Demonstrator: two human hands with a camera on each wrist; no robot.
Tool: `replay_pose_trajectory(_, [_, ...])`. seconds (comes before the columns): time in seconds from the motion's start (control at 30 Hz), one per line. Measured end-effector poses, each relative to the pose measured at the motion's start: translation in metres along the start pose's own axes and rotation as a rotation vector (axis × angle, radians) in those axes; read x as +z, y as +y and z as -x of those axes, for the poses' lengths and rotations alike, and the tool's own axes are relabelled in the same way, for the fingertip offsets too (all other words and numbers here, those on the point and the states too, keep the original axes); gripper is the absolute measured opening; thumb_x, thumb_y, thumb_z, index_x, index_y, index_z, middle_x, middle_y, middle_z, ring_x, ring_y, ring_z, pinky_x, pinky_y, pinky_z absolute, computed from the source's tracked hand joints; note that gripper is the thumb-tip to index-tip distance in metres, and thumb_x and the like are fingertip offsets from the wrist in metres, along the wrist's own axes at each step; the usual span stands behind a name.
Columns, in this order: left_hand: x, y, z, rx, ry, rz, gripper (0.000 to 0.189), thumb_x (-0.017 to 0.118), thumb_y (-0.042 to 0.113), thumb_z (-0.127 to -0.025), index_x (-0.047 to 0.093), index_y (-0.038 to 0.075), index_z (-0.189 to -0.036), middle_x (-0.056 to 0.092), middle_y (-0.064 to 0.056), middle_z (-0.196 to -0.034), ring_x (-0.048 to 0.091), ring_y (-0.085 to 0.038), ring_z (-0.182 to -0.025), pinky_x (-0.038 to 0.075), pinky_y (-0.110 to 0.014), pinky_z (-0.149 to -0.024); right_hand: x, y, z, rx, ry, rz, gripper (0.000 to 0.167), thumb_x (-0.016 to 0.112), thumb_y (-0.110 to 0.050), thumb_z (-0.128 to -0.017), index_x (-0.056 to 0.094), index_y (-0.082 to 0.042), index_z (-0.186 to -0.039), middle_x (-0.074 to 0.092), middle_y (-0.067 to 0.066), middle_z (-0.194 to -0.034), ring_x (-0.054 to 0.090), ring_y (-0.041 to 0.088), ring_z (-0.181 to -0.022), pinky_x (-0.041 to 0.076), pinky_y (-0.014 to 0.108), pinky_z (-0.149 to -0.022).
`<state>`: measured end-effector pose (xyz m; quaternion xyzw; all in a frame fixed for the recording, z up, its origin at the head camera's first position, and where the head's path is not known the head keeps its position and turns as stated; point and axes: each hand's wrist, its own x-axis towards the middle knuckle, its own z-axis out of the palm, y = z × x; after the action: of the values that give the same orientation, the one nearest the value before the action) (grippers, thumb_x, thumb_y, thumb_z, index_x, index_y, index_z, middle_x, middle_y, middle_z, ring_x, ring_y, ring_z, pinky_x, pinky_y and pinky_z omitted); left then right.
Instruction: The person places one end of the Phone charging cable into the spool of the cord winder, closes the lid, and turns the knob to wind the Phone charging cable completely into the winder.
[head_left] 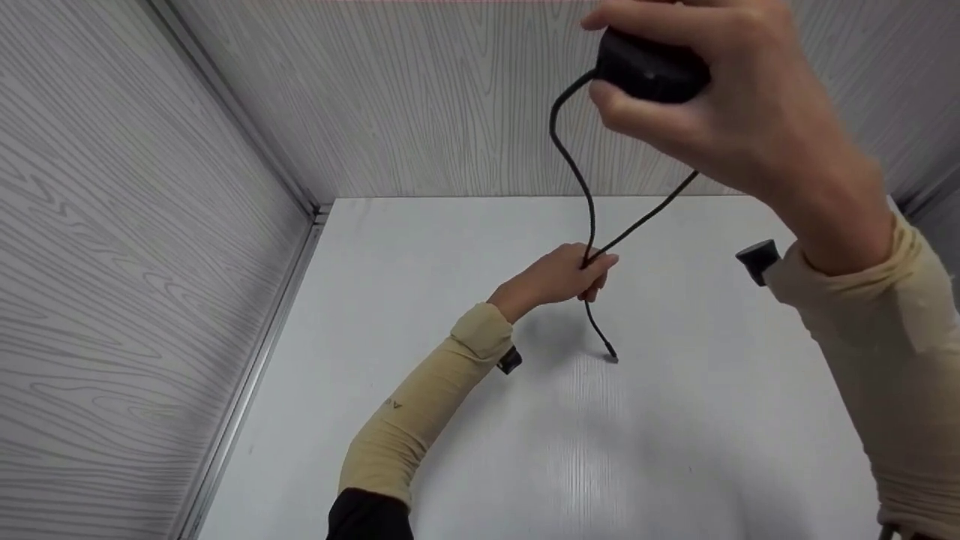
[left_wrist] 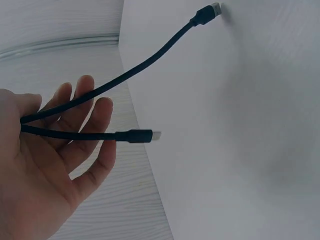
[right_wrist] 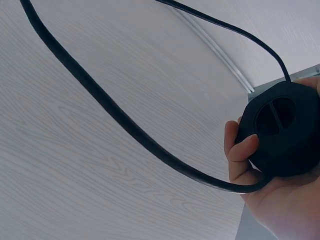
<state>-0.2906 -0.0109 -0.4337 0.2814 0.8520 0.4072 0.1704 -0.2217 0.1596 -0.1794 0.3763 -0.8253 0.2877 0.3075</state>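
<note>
My right hand is raised at the upper right of the head view and grips a black cable reel, thumb below it and fingers above. The right wrist view shows the reel as a rounded, angular case with a cable leaving each of two sides. Both strands run down to my left hand, which pinches them together over the white table. Beyond the pinch, in the left wrist view, stick out a USB plug and a second, slimmer plug. The left hand's other fingers are loosely bent.
A white tabletop lies under both hands. Wood-grain panels rise behind and at the left, with a metal corner rail. Small black devices sit at the left cuff and the right cuff.
</note>
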Motion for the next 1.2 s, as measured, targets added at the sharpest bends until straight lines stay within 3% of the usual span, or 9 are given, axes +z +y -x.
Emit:
replay_pose_trajectory(0.27, [-0.004,0.004,-0.005,-0.028,0.076,0.046,0.041,0.040,0.039,-0.115,0.064,0.012,-0.095,0.057,-0.003,-0.059,0.067,-0.034,-0.062,0.039,-0.025,-0.056,-0.005,0.008,0.002,-0.028,-0.015,0.037,0.041,0.067,-0.030,-0.099,0.069,-0.039,-0.138,0.069,0.005,-0.132,0.054,0.013,-0.103,0.039,0.015,-0.080])
replay_pose_trajectory(0.4, [-0.003,0.006,-0.006,0.018,0.099,0.054,0.041,0.040,0.037,-0.116,0.064,0.011,-0.095,0.049,0.002,-0.060,0.055,-0.022,-0.051,0.040,-0.024,-0.051,-0.010,0.016,0.001,-0.033,-0.019,0.082,0.040,0.066,-0.034,-0.100,0.069,-0.034,-0.139,0.065,0.008,-0.135,0.053,0.019,-0.105,0.039,0.020,-0.083])
replay_pose_trajectory(0.53, [0.000,0.005,-0.008,0.027,0.103,0.062,0.044,0.038,0.040,-0.116,0.064,0.013,-0.093,0.046,0.004,-0.066,0.045,-0.011,-0.053,0.043,-0.024,-0.052,-0.013,0.021,0.001,0.049,-0.012,0.126,0.038,0.067,-0.038,-0.097,0.071,-0.035,-0.135,0.063,0.013,-0.124,0.049,0.016,-0.093,0.035,0.020,-0.078])
replay_pose_trajectory(0.77, [0.009,-0.003,-0.006,-0.027,-0.006,0.068,0.053,0.035,0.050,-0.115,0.065,0.012,-0.093,0.048,0.004,-0.068,0.046,-0.012,-0.056,0.045,-0.029,-0.056,-0.015,0.022,0.001,0.123,-0.017,0.141,0.034,0.067,-0.037,-0.096,0.073,-0.032,-0.129,0.063,0.007,-0.113,0.048,0.015,-0.088,0.033,0.019,-0.074])
replay_pose_trajectory(1.0, [0.018,-0.013,-0.002,-0.100,-0.136,0.113,0.052,0.036,0.045,-0.115,0.067,0.010,-0.093,0.047,0.004,-0.066,0.048,-0.013,-0.059,0.047,-0.031,-0.061,-0.020,0.028,0.001,0.178,-0.028,0.147,0.046,0.066,-0.041,-0.096,0.059,-0.047,-0.141,0.065,0.002,-0.124,0.051,0.014,-0.095,0.036,0.016,-0.076])
replay_pose_trajectory(1.2, [0.021,-0.017,-0.001,-0.067,-0.153,0.166,0.050,0.038,0.044,-0.115,0.065,0.009,-0.091,0.050,0.001,-0.063,0.050,-0.017,-0.058,0.043,-0.028,-0.062,-0.019,0.030,0.000,0.146,-0.025,0.149,0.046,0.066,-0.040,-0.096,0.059,-0.047,-0.141,0.065,0.003,-0.122,0.050,0.015,-0.092,0.035,0.018,-0.075])
